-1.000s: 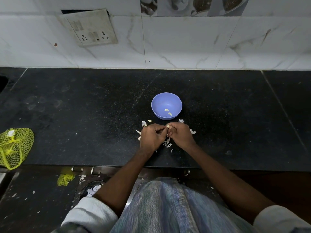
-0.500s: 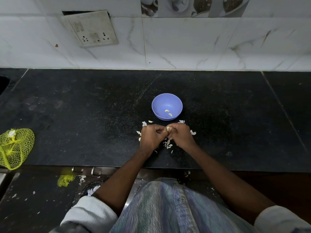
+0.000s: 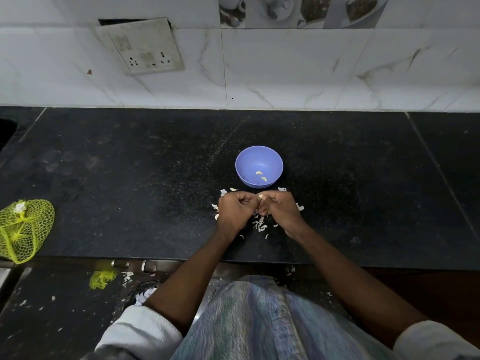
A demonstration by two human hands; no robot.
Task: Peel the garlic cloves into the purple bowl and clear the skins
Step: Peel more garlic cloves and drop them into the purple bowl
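The purple bowl (image 3: 259, 166) stands on the black counter (image 3: 130, 183) with two peeled cloves inside. Just in front of it my left hand (image 3: 235, 213) and my right hand (image 3: 279, 210) meet, fingers curled, both pinching one pale garlic clove (image 3: 260, 196) between their fingertips. White garlic skins (image 3: 259, 226) lie scattered on the counter under and around both hands.
A yellow net bag (image 3: 24, 229) lies at the counter's left front edge. A switch plate (image 3: 141, 45) hangs on the tiled wall. More skin scraps and a yellow net scrap (image 3: 102, 279) lie on the floor below.
The hands stay together at the same spot in front of the bowl, with only small finger movements on the clove.
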